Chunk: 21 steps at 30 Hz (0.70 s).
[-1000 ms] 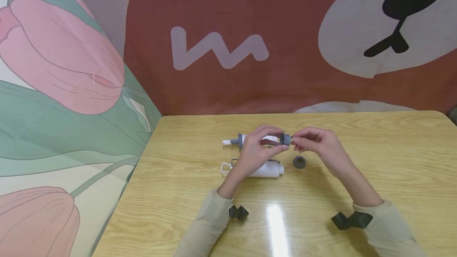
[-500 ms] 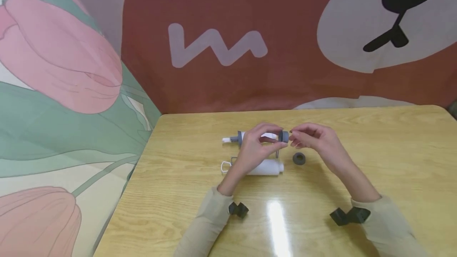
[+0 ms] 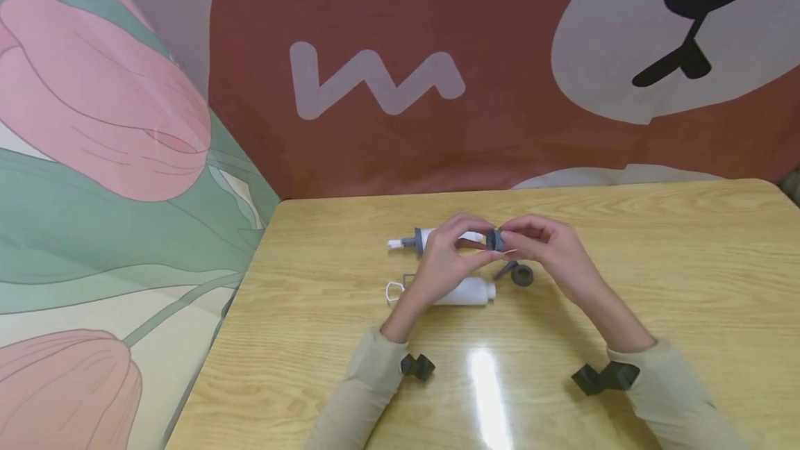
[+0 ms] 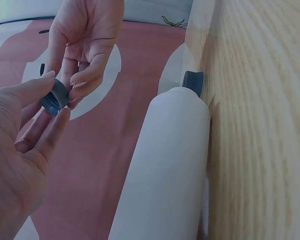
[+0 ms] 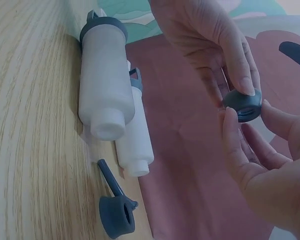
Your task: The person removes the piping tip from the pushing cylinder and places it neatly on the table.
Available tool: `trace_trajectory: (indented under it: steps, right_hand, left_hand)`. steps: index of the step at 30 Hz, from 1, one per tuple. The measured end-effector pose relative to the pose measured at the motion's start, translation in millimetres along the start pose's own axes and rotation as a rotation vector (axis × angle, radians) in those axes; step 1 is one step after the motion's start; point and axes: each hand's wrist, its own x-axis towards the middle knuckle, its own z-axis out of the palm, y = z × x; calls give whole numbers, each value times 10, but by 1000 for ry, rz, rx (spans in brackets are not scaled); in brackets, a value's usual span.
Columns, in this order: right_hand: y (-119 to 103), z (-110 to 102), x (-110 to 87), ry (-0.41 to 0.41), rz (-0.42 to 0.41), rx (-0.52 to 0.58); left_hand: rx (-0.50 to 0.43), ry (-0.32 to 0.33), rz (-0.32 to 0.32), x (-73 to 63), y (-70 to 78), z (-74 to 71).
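Note:
A dark blue-grey screw cap (image 4: pixel 55 97) is held off the table between both hands, its hollow threaded end showing in the left wrist view. My left hand (image 3: pixel 446 253) pinches it between thumb and fingers from the left. From the right, my right hand (image 3: pixel 546 248) has thumb and fingertips on its other end (image 5: pixel 244 106). Under the left hand lies a white bottle (image 3: pixel 469 292) on its side, its narrow neck pointing right. Behind it lies a second white bottle (image 5: pixel 135 135) with a grey collar. A grey ring-shaped cap with a strap (image 5: pixel 117 215) lies by the bottle necks.
The wooden table (image 3: pixel 287 360) has a printed cloth wall (image 3: pixel 387 151) behind it and a flower-patterned one (image 3: pixel 125 242) to the left. A white loop handle (image 3: pixel 395 292) sticks out at the front bottle's left end. Black wrist cameras (image 3: pixel 417 367) sit on both sleeves.
My right hand has moved slightly left, its fingers now on the cap. The left hand keeps its hold. A dark strap now shows beside the ring-shaped cap on the table.

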Motion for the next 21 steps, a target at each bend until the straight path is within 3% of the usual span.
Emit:
trace_trajectory:
  steps: [9, 21]
  right_hand:
    - [-16, 22, 3, -28, 39, 39]
    - [-9, -12, -2, -16, 70, 100]
  left_hand:
    - [49, 2, 19, -11, -28, 3]
    - [48, -37, -25, -11, -45, -20]
